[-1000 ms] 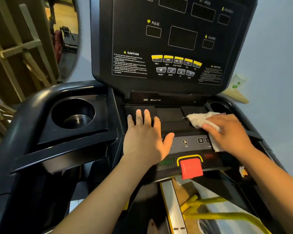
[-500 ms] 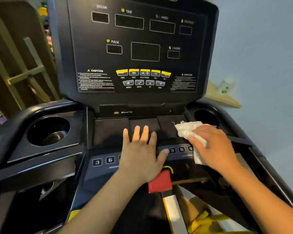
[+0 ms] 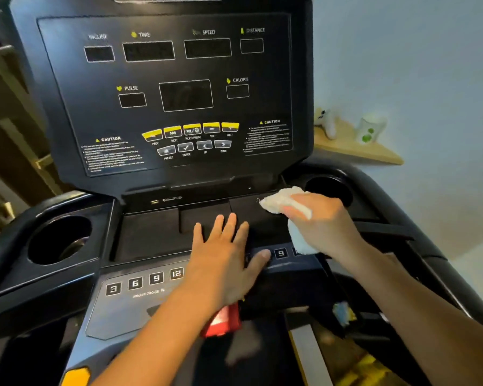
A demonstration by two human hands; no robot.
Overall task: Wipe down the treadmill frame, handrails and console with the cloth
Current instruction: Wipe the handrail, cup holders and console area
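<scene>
The black treadmill console (image 3: 162, 93) fills the upper middle, its displays dark and a row of yellow buttons (image 3: 191, 130) low on the panel. Below it is a flat tray shelf (image 3: 148, 235). My left hand (image 3: 223, 257) lies flat with straight fingers on the tray's middle, its thumb near the number keys. My right hand (image 3: 322, 224) grips a crumpled white cloth (image 3: 283, 201) against the tray's right part, just left of the right cup holder (image 3: 328, 190). Part of the cloth hangs below my palm.
A left cup holder (image 3: 59, 240) sits in the black frame. Incline keys (image 3: 144, 281) line the lower panel and a red safety clip (image 3: 223, 321) shows under my left wrist. A wooden corner shelf (image 3: 357, 149) with a cup is on the right wall; wooden racks stand at left.
The view has swung up and left, showing more of the console. My right hand with the cloth has moved slightly up and away along the tray; my left hand stays flat on the tray.
</scene>
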